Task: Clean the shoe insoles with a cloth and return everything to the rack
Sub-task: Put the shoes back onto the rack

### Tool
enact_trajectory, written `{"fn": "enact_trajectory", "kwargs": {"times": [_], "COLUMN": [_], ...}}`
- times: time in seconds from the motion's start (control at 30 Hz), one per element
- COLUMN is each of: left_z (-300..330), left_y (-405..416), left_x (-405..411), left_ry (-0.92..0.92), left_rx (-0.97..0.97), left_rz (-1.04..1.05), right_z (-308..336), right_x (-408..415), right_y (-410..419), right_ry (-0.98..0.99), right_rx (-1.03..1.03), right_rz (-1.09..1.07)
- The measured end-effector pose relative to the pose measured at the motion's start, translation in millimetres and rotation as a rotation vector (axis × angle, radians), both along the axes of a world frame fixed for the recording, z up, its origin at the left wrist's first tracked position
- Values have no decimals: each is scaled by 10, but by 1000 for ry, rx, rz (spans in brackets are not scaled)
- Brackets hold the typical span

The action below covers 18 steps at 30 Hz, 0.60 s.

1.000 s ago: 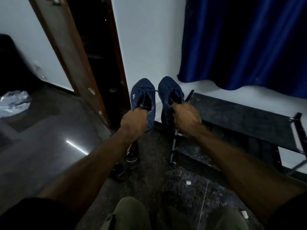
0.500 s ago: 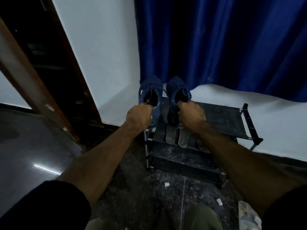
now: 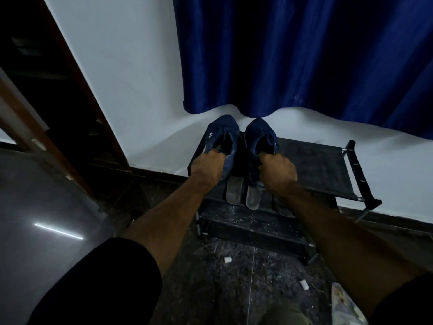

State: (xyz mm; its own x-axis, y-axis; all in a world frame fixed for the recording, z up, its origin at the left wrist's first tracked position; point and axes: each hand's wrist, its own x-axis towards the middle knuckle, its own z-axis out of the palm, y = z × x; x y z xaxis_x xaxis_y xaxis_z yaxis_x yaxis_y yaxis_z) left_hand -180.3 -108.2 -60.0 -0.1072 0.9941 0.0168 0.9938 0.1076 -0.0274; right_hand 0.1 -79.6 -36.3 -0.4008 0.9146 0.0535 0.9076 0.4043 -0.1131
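Observation:
Two navy blue shoes are held side by side over the left end of the black shoe rack (image 3: 318,165). My left hand (image 3: 207,168) grips the heel collar of the left shoe (image 3: 222,134). The right shoe (image 3: 260,134) is gripped the same way by my right hand (image 3: 277,171). Both toes point away from me toward the wall. Below the shoes, on the rack's middle shelf, lie grey insoles (image 3: 233,192) side by side, partly hidden by my hands. No cloth is in view.
A blue curtain (image 3: 304,55) hangs above the rack against the white wall. A brown door frame (image 3: 77,95) stands at the left. The dark floor has small white scraps (image 3: 227,259), and a plastic packet (image 3: 344,306) lies at the lower right.
Both hands carried the shoes rightward from beside the door frame to over the rack's left end. My view turned right and lower, bringing the whole rack and the insoles into sight.

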Motion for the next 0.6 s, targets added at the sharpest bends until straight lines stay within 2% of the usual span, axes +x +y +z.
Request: {"fn": "enact_trajectory", "kwargs": {"times": [0.6], "left_z": [-72], "left_y": [499], "left_x": [-291], "left_ry": [-99], "left_rx": [89], "left_rz": [-32], "right_z": [-164], "right_x": [-288], "right_y": [468], "right_ry": [12], "right_rx": [31], "right_rz": [7]}}
